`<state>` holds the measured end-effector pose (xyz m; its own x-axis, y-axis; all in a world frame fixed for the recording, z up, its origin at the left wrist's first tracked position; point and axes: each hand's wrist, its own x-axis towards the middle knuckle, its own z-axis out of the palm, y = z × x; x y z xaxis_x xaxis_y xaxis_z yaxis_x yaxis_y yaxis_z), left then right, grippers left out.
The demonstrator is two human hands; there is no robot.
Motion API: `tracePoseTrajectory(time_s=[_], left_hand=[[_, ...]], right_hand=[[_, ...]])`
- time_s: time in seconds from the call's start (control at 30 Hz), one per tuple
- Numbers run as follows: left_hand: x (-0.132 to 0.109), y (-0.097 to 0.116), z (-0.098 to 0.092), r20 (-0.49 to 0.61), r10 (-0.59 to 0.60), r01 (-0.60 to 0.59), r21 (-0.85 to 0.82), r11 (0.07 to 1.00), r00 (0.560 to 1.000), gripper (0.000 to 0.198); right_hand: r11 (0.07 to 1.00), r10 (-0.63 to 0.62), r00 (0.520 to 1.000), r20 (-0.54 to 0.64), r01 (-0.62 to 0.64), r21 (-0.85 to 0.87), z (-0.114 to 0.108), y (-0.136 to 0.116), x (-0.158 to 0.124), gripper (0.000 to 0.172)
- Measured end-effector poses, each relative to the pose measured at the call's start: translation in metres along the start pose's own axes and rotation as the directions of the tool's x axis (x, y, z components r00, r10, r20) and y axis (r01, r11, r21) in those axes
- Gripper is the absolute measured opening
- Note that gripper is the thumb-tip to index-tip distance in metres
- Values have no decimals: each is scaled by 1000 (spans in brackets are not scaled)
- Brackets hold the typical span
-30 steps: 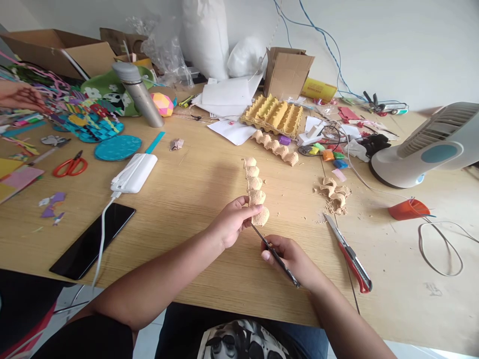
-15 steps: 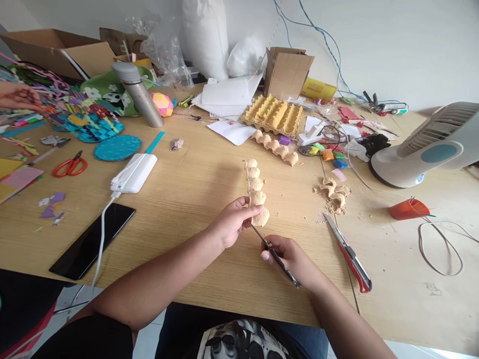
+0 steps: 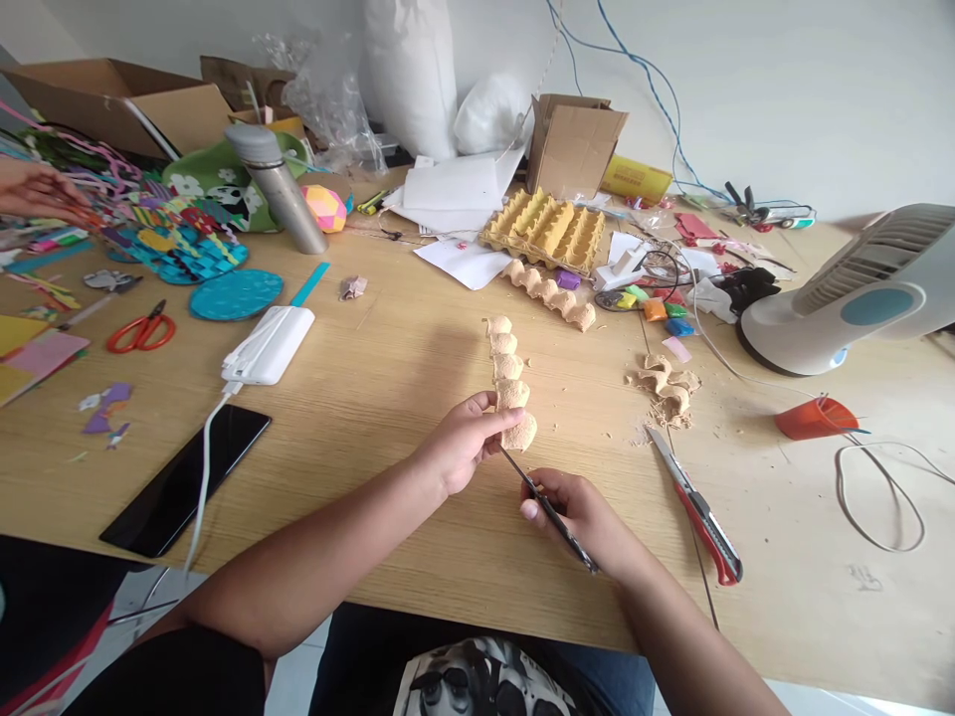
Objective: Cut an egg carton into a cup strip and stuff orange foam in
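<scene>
bumpy strip (image 3: 508, 366), tan like egg box card, is held over the worktop (image 3: 388, 368), a bit up from the near edge. it has five bumps in a row and points away toward the far edge. the left hand (image 3: 470, 443) pinches its near end, with the thumb on top. the right hand (image 3: 571, 512) is wrapped around a thin dark tool (image 3: 552, 517); i cannot tell what kind it is. the tip of the tool is right by the near end of the strip, and i cannot tell if it touches.

to the right of the hands, a red cutter (image 3: 697, 512) lies slanted toward the near edge. its blade end is just beside a little pile of tan scraps (image 3: 668, 388). past the strip, toward the far edge, is another bumpy row (image 3: 548, 295), just in front of a yellow egg tray (image 3: 544, 231). on the left, a black phone (image 3: 175, 487) lies by the near edge with a white cable (image 3: 201, 477) across it. farther back are red scissors (image 3: 141, 326) and a flat blue disc (image 3: 236, 295). another person's hand (image 3: 37, 189) reaches in beside colorful strips. a white fan (image 3: 858, 298) stands far right.
</scene>
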<state>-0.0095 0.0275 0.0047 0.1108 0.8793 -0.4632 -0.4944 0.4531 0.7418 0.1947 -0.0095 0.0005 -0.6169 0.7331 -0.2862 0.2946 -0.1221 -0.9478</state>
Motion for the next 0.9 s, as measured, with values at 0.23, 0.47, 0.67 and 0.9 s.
tracePoseTrajectory(time_s=[0.23, 0.47, 0.67, 0.9], left_hand=[[0, -1, -1, 8, 5, -5, -12, 1000, 1000, 44], [-1, 0, 0, 7, 2, -2, -14, 1000, 1000, 43], [0, -1, -2, 7, 5, -5, -9, 1000, 1000, 42], [0, -1, 0, 10, -7, 7, -7, 1000, 1000, 41]], right_hand=[[1000, -5, 1000, -14, 4, -28, -1, 1, 0, 35], [997, -41, 999, -32, 38, -74, 0, 3, 1, 37], [997, -47, 998, -33, 45, -59, 0, 3, 2, 40], [996, -11, 1000, -8, 10, -87, -3, 3, 1, 45]])
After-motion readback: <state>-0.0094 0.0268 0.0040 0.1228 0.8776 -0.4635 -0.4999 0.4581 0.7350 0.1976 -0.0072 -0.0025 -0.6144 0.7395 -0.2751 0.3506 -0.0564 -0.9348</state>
